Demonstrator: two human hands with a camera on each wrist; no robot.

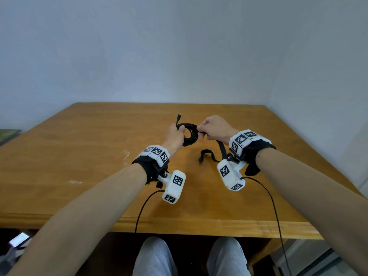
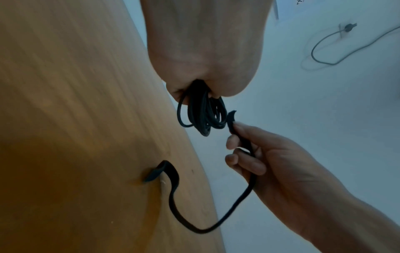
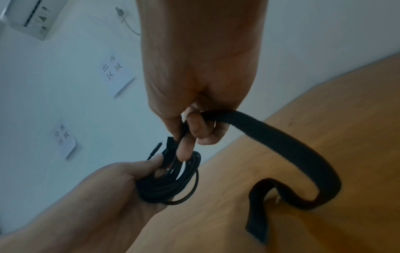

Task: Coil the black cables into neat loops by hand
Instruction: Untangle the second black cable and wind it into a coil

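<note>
A black cable wound into a coil (image 1: 190,134) (image 2: 203,113) (image 3: 173,181) hangs above the wooden table (image 1: 79,156). My left hand (image 1: 176,134) (image 3: 121,178) grips the coil on its left side, and a plug end (image 1: 178,117) sticks up past the fingers. My right hand (image 1: 213,128) (image 2: 259,154) pinches one end of a flat black strap (image 1: 221,150) (image 2: 216,220) (image 3: 292,142) against the coil's right side. The strap trails down in a curve, and its free end (image 1: 201,158) rests on the table.
Both wrists carry white marker-covered camera units (image 1: 173,186) with thin black leads (image 1: 274,212) running off the table's near edge. Paper labels (image 3: 116,73) hang on the wall in the right wrist view. A grey cable (image 2: 331,49) loops on the wall in the left wrist view.
</note>
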